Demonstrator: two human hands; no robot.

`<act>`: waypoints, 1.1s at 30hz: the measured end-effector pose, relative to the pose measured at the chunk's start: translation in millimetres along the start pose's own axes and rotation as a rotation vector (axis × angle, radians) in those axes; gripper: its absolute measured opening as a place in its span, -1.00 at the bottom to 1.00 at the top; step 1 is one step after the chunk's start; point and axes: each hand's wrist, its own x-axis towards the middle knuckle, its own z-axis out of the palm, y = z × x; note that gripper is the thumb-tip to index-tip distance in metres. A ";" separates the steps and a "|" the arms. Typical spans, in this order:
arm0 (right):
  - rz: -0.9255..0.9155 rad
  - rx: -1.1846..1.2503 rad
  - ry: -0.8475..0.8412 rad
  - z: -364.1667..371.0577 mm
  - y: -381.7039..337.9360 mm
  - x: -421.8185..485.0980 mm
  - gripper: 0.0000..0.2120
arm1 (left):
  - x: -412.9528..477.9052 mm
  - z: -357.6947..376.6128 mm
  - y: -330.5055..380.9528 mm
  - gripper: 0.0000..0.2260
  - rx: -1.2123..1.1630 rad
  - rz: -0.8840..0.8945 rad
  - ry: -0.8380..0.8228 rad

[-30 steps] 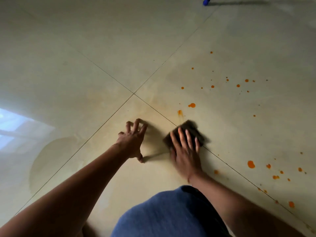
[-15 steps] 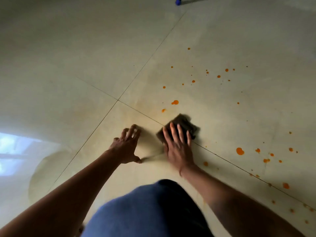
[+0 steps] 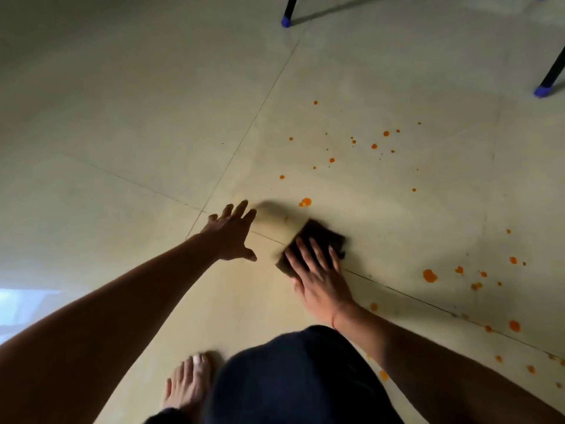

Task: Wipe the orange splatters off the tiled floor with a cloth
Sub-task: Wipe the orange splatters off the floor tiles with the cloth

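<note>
**Floor wipe: left bit looks done, loads of orange still to go**

Going left to right: the left hand (image 3: pixel 230 234) is empty, fingers spread apart, propped on the tiled floor (image 3: pixel 128 117) right by where the grout lines cross. The tile around it looks clear of spots, just a faint yellowish haze, so I'd guess that patch is wiped.

Next over, the right hand (image 3: pixel 319 272) is pressed flat on the dark cloth (image 3: pixel 318 237), fingers splayed over it and not pinching it. The cloth sits on the grout line, just below a fat orange blob (image 3: pixel 305 202).

Everything right of that is untouched: orange splatters (image 3: pixel 429 275) scattered up toward the chair legs (image 3: pixel 287 13) and down along the seam. Maybe a third done, tops.
</note>
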 end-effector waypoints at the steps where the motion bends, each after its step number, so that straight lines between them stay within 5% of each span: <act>1: 0.007 -0.019 -0.015 0.1 1.9 -3.4 -0.42 | 10.6 -8.3 -7.6 0.00 0.026 0.026 0.005; 7: 0.159 -0.043 -0.021 -30.6 25.8 157.3 -0.42 | 90.0 -38.9 -62.2 0.09 0.064 0.051 0.079; 13: 0.037 -0.112 0.017 -21.1 33.7 103.1 -0.44 | 143.3 -51.1 -93.3 -0.22 -0.015 0.235 0.290; 19: 0.353 0.062 0.086 -38.2 9.5 238.8 -0.41 | 159.4 -20.7 -111.1 -0.38 -0.098 0.335 0.513; 26: 0.279 -0.010 0.018 -22.4 -19.0 138.1 -0.41 | 160.0 -19.4 -113.6 -0.42 -0.132 0.352 0.477; 33: 0.476 0.086 0.068 -49.2 48.4 264.6 -0.35 | 200.8 -56.8 -106.6 -0.50 -0.256 0.327 0.589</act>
